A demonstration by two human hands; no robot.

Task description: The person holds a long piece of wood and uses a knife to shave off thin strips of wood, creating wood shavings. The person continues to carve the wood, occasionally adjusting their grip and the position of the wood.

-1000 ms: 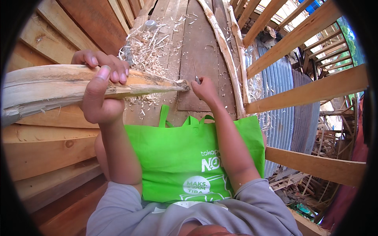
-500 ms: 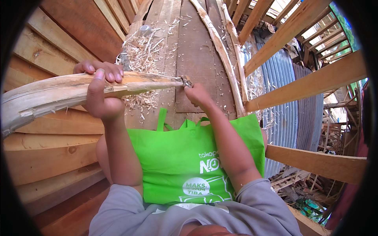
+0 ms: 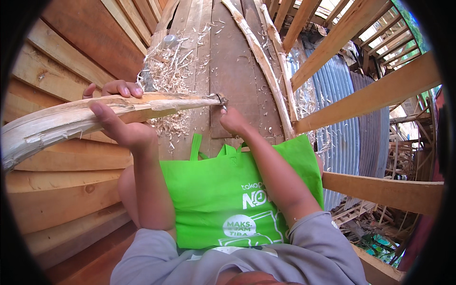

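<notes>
A long, curved wooden pole (image 3: 57,121) with its bark shaved off comes in from the left and tapers to a tip near the middle. My left hand (image 3: 126,126) cradles it from below, thumb on the near side and fingertips over the far side. At the tip, my right hand (image 3: 232,121) is closed around a small tool with a dark metal head (image 3: 221,99), which touches the wood. Most of that tool is hidden by my fist, so its exact kind is unclear. Across my lap lies a green cloth bag (image 3: 204,190), under both forearms.
Pale wood shavings (image 3: 166,71) are heaped on the plank floor (image 3: 232,61), beside a clear container (image 3: 169,41). Two peeled poles (image 3: 259,54) lie lengthwise farther right. Plank walling (image 3: 61,156) borders the left; wooden rails (image 3: 365,99) and corrugated metal sheets (image 3: 335,118) stand right.
My left hand has shifted slightly left along the pole, its thumb lower and fingers more spread. The pole appears rolled a little. My right hand stays by the tip, slightly lower.
</notes>
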